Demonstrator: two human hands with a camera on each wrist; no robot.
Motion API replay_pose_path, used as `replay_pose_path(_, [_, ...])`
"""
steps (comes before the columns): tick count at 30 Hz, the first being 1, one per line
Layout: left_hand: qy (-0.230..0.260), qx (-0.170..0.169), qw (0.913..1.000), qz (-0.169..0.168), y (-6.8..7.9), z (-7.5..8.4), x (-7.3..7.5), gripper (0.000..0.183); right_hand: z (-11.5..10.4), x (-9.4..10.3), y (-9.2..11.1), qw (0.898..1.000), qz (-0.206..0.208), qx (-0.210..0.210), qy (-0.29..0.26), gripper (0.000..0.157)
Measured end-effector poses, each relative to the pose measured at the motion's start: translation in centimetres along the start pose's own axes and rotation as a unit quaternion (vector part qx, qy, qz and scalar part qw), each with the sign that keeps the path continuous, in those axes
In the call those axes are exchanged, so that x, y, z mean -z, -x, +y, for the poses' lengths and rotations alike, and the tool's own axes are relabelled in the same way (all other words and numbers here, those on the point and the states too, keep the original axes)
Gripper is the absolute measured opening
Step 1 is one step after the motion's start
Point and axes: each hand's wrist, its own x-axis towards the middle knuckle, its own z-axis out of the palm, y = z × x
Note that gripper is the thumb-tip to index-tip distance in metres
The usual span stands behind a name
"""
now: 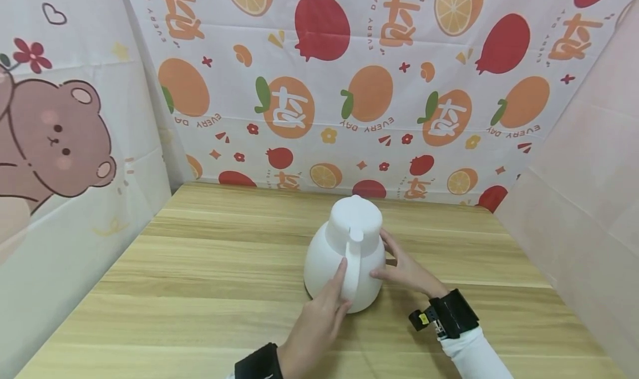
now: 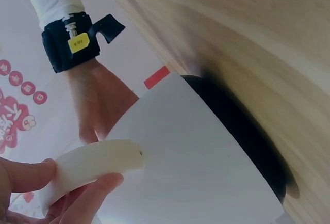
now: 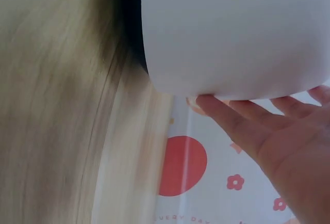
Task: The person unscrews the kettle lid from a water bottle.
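Observation:
A white insulated jug [image 1: 321,259] with a rounded body and a white lid [image 1: 355,215] stands on the wooden table. Its curved handle [image 1: 353,268] faces the person. My left hand [image 1: 317,318] grips this handle; in the left wrist view the thumb is on one side of the handle [image 2: 100,159] and fingers curl in from the other. On the jug's right side rests my right hand [image 1: 406,268], its extended fingers [image 3: 247,111] touching the body in the right wrist view. A black base [image 2: 242,131] shows under the jug, right at the tabletop.
The wood-grain table [image 1: 199,279] spreads around the jug on all sides. Behind it hangs a fruit-printed cloth [image 1: 319,101]. A cloth with a bear print [image 1: 65,140] borders the left, and a pale cloth [image 1: 574,201] borders the right.

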Motion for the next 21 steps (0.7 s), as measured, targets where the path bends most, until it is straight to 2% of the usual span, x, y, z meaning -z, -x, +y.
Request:
replay_pose_path(8, [0.015,-0.004,0.9999,-0.002,0.6,0.6,-0.2,0.072,0.4,0.2,0.6,1.000,-0.021,0.011,-0.003,0.090])
replay_pose_path(14, [0.005,-0.024,0.9997,0.002,0.9,1.0,-0.1,0.075,0.3,0.3,1.2,1.000,-0.027,0.008,0.003,0.091])
replay_pose_path(21, [-0.002,-0.044,0.9989,0.015,1.0,1.0,-0.1,0.077,0.0,0.3,1.4,0.999,-0.032,0.025,0.013,0.094])
